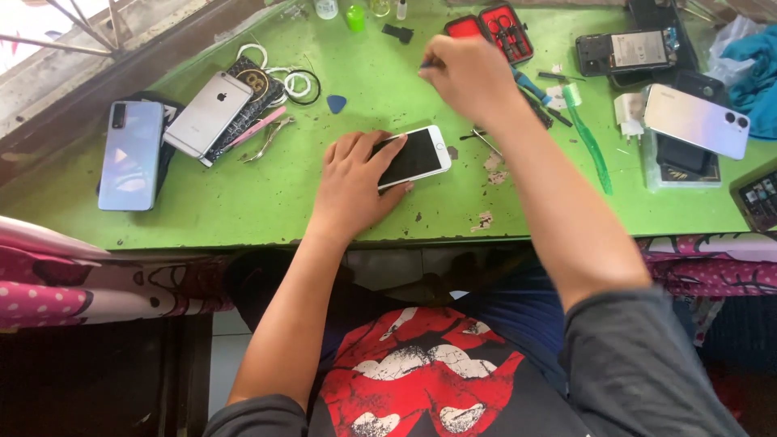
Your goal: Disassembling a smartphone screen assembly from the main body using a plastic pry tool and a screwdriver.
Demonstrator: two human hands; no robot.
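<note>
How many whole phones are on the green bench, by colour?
White, under the left hand: 1
Silver, back up: 1
Light blue, back up: 1
Pale iridescent, back up: 1
Total: 4, not counting the opened phone. The right hand grips a thin tool.

We're at a phone-repair bench, folks, and the worn green table (267, 202) gives it away: phones lie all over it, a blue one (130, 154) at the left edge, a silver one (209, 112) face down on a pile, an opened one (635, 51) with its insides showing, a pale one (696, 120) on a clear box. Around them sit the trade's bits and pieces: a red tool case (490, 29) lying open, tweezers (267, 139), a blue pick (336, 103), a green brush (587, 133), small bottles (356, 16) along the far edge. It looks small and informal, with a window grille (73, 28) at the upper left and dotted pink cloth (73, 283) beside the seat.
</note>
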